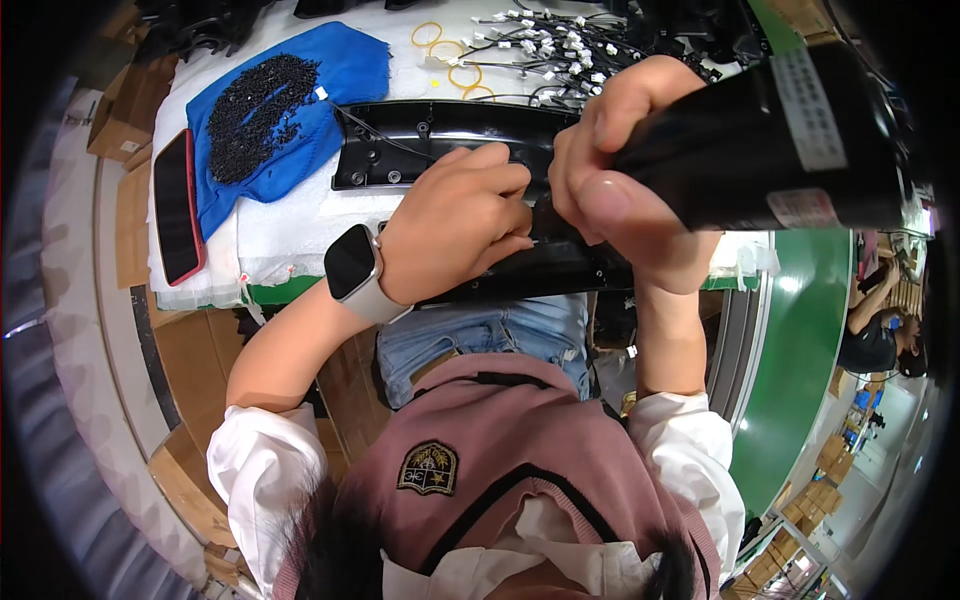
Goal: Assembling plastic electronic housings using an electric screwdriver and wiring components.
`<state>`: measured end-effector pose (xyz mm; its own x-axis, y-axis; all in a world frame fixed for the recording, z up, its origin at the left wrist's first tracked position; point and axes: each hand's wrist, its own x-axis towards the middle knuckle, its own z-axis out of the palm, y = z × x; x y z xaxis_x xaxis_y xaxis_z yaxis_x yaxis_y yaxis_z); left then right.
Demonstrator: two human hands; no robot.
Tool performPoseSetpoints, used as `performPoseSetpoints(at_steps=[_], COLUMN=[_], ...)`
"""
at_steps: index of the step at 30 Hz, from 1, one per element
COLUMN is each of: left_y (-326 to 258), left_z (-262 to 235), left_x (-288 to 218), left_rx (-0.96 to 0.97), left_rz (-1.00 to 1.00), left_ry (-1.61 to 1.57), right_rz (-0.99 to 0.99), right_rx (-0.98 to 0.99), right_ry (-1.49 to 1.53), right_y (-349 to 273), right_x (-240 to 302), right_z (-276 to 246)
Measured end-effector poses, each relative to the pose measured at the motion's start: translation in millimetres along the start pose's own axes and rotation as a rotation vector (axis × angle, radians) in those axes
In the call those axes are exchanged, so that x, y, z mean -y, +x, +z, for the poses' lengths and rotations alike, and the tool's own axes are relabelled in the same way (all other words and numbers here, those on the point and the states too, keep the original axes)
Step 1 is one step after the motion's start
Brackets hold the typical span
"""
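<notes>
My right hand (635, 175) is wrapped round a thick black electric screwdriver (725, 150), its body tilted up to the right with pale labels on it. The tip is hidden behind my fingers. Close beside it, my left hand (455, 220) has its fingers curled and pinched together; what they hold is too small to make out. Both hands are over a long black plastic panel (390, 140) with round screw posts, which lies across the table. Nearer me, another black plastic surface (575, 265) shows under the hands; whether it is a separate piece, I cannot tell.
A heap of small black screws (260, 115) lies on a blue cloth (340, 65) at the left. Beside it is a red-edged phone (178, 205). Cables with white connectors (560, 50) and yellow rubber bands (465, 77) lie at the back. A green surface (795, 320) runs along the right.
</notes>
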<state>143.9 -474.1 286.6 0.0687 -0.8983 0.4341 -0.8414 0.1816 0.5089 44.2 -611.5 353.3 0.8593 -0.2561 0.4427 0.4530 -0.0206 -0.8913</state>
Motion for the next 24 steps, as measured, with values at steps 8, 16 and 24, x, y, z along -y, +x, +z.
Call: performPoseSetpoints(at_steps=[8,16,24], left_y=[2,-2,-63], left_z=[-1,-46,-103], left_x=[5,7,85], left_rx=[0.037,-0.024,-0.319], left_rz=[0.017,0.024,-0.77], left_ry=[0.012,0.01,0.754], right_rz=[0.007,-0.083,-0.222], right_rx=[-0.019,-0.055,-0.02], right_ry=[0.007,0.33,0.374], right_y=[0,-15,-33], right_x=[-1,20,38], right_z=[5,-21,-41])
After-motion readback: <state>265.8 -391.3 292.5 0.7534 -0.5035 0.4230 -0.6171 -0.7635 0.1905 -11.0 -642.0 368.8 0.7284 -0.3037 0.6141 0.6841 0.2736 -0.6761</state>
